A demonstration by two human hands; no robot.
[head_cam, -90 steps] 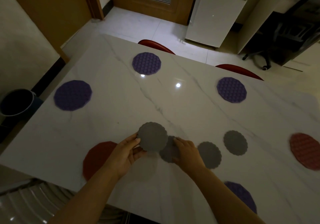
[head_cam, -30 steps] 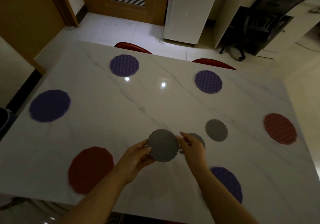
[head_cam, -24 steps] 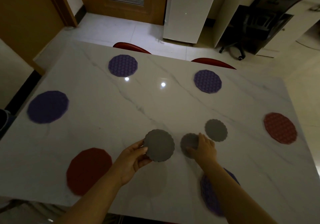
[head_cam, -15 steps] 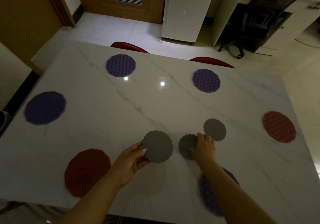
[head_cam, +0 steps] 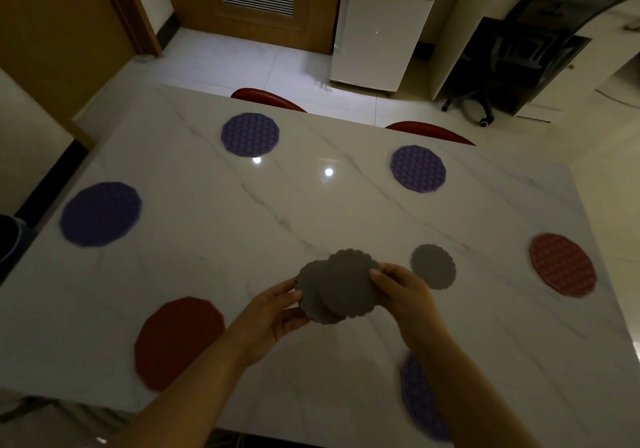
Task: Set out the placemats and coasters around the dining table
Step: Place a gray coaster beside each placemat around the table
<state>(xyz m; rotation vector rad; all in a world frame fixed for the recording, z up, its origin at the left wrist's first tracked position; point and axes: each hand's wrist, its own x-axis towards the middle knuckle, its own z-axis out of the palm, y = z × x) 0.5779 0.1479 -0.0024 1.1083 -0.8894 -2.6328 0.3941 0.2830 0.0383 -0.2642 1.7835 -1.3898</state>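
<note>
Above the near middle of the marble desk [head_cam: 242,239], the left hand [head_cam: 273,316] and the right hand [head_cam: 405,295] hold two gray scalloped coasters that overlap. The left hand is clamped, thumb on top, on the left edge of the lower coaster [head_cam: 311,300]. The right hand pinches the right edge of the upper coaster [head_cam: 351,279], which lies partly over the lower one. Both are lifted off the desk, with a soft shadow beneath them.

Just right of the right hand, the third coaster [head_cam: 433,266] lies flat on the desk, apart from the fingers.

Six round mats sit near the desk's edges:
- the far-left purple placemat [head_cam: 250,134] and the far-right purple placemat [head_cam: 418,168] along the far side
- the left-end purple placemat [head_cam: 100,213]
- the near red placemat [head_cam: 180,338]
- the right-end red placemat [head_cam: 562,264]
- the near purple placemat [head_cam: 420,399], partly hidden by the right forearm

Two red chair backs [head_cam: 268,98] show behind the far edge. A white fridge [head_cam: 381,32] and a black office chair [head_cam: 519,59] stand beyond.
</note>
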